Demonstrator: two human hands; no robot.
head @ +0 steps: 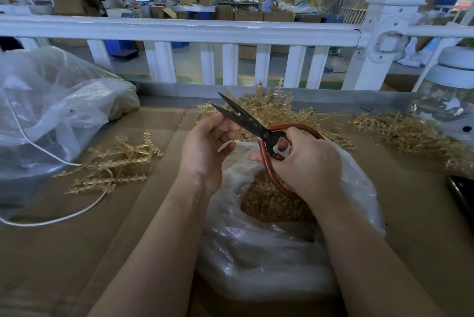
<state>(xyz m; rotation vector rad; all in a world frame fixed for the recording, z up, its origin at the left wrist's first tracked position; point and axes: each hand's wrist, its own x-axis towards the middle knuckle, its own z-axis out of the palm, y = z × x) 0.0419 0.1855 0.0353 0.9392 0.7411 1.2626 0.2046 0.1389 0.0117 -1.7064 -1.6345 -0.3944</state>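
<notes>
Fingers (282, 146) of our right hand (310, 162) grip the red-handled scissors (256, 126), blades parted, above the plastic bag (269, 265) on the near bench (64, 252). Our left hand (205, 152) curls beside the blades; we cannot tell its contents.

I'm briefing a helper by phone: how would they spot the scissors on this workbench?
Start at the white railing behind the cardboard-covered bench; below its middle sits an open clear bag of tan plastic pieces. Over it, the right hand grips the scissors: the only tool with dark blades and red loop handles among pale tan sprues.
</notes>
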